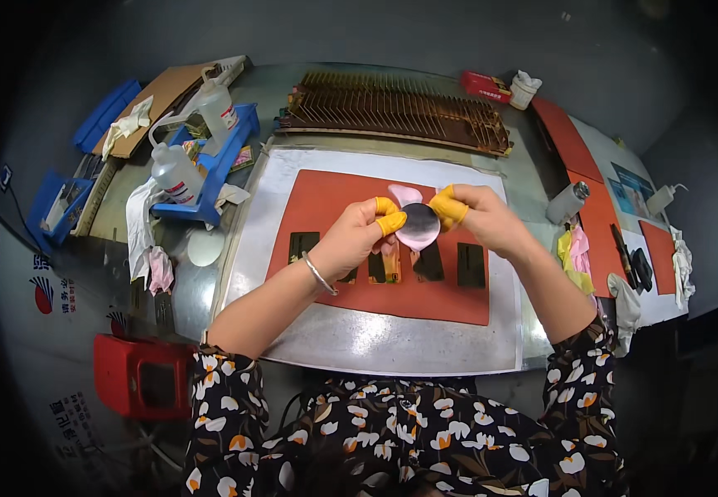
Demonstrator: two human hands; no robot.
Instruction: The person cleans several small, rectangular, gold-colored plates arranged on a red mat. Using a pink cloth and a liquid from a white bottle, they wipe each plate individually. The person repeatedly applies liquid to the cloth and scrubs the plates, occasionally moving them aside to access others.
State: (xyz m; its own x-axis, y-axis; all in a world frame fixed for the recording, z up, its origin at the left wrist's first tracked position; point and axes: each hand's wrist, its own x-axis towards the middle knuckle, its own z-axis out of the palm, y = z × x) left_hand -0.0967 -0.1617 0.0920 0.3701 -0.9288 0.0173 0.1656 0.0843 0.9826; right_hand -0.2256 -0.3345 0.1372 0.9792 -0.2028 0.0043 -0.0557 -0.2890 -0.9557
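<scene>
Yellow-cotted grip: my left hand (359, 234) and right hand (479, 217) pinch a round dark disc (419, 221) with pink cloth (413, 199), above the orange mat (392, 290).
Blue tray (218, 166): two squeeze bottles (175, 172).
Mat: dark rectangular pieces (470, 265).

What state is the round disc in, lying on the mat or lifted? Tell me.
Lifted: the dark round disc is held above the red mat between left hand and right hand.

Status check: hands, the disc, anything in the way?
Left hand and right hand both pinch the dark round disc with a pink cloth, above the orange mat. Dark slots lie beneath; nothing blocks.
</scene>
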